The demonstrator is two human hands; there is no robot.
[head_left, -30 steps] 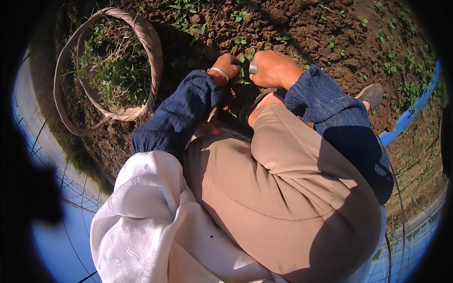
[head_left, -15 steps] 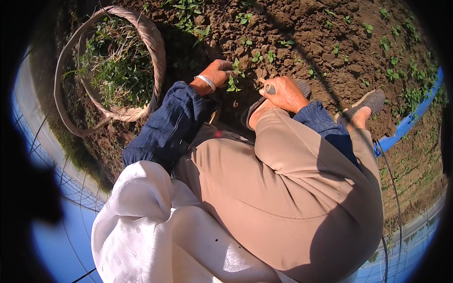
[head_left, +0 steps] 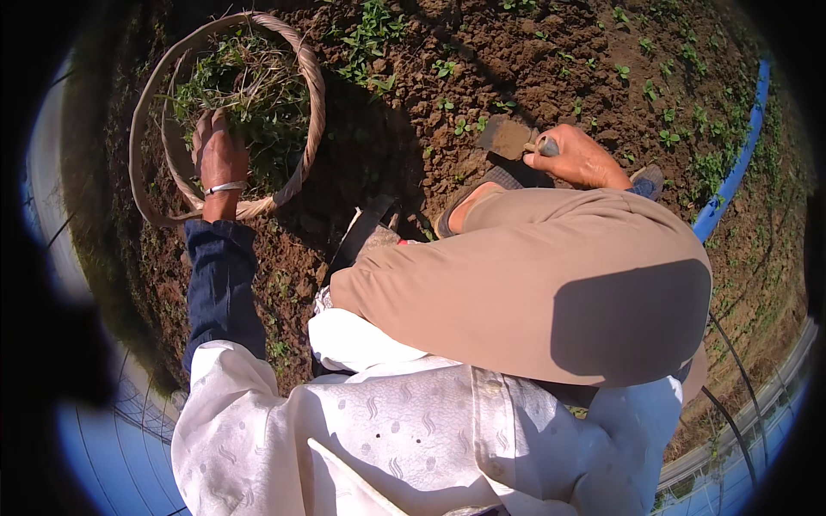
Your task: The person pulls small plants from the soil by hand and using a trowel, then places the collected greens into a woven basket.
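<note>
My left hand, with a light band at its wrist, reaches over the near rim of the round woven basket. Its fingers lie stretched over the pulled weeds heaped inside; the fingertips are partly lost among the leaves. At the right, my right hand is closed round the handle of a weeding trowel. The trowel's flat, soil-coloured blade points left, just above the ground beyond my shoe.
Clumpy brown soil with scattered seedlings spreads ahead and to the right. A blue pipe runs along the right side. Taller green plants grow just right of the basket. My bent leg fills the middle.
My left hand has moved from the seedlings by my shoe leftward into the basket, and its fingers have spread. My right hand has shifted right, and the trowel's blade now shows.
</note>
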